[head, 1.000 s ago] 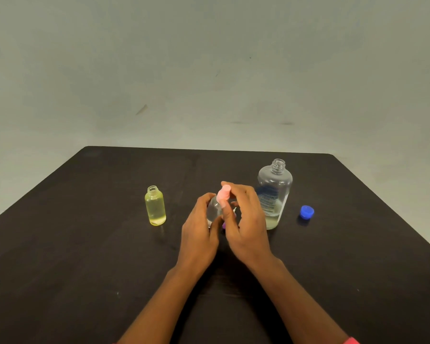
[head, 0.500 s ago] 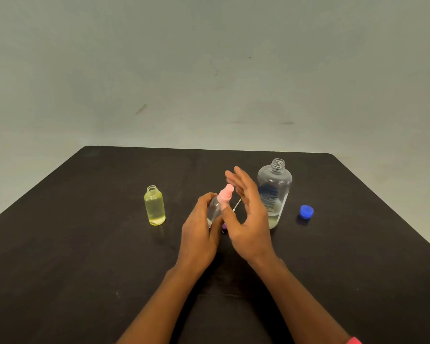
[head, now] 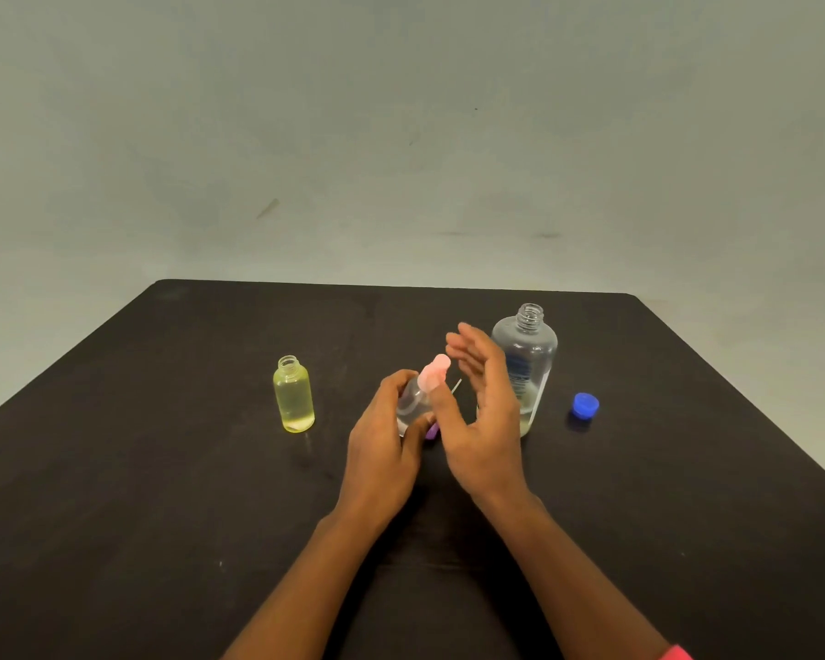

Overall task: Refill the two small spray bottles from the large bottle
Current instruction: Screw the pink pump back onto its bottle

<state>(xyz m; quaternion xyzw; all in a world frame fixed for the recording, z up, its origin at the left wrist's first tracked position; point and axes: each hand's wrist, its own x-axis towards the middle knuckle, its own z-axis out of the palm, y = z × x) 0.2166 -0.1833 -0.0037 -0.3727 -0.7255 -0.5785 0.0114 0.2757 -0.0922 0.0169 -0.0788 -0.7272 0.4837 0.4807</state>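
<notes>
Dark table (head: 163, 469), centre: left hand (head: 382, 450) grips the clear spray bottle (head: 410, 404), pink sprayer (head: 435, 373) apparently refitted; right hand (head: 487, 421) is spread open beside it. Yellow bottle (head: 294, 397) looks filled but lacks its top. Large bottle (head: 525, 369) stands uncapped, nearly drained.

Glossy clear plastic on a dark matt table (head: 163, 469)

The table top looks smooth and dull, near-black with faint pale specks, and gives almost no reflection. The large bottle (head: 537, 347) looks like clear, shiny plastic with bright highlights on its shoulder, a ridged screw neck and a blue-printed label. The small yellow bottle (head: 294, 397) is see-through, yellow-tinted and glossy, also with a ridged neck. The small clear bottle (head: 410, 403) is colourless and shiny, and its pink spray head (head: 435, 371) is opaque plastic with a soft sheen. The blue cap (head: 585, 405) is opaque plastic, slightly glossy. The wall (head: 401, 135) is matt grey-green, with scuffs and marks.
</notes>
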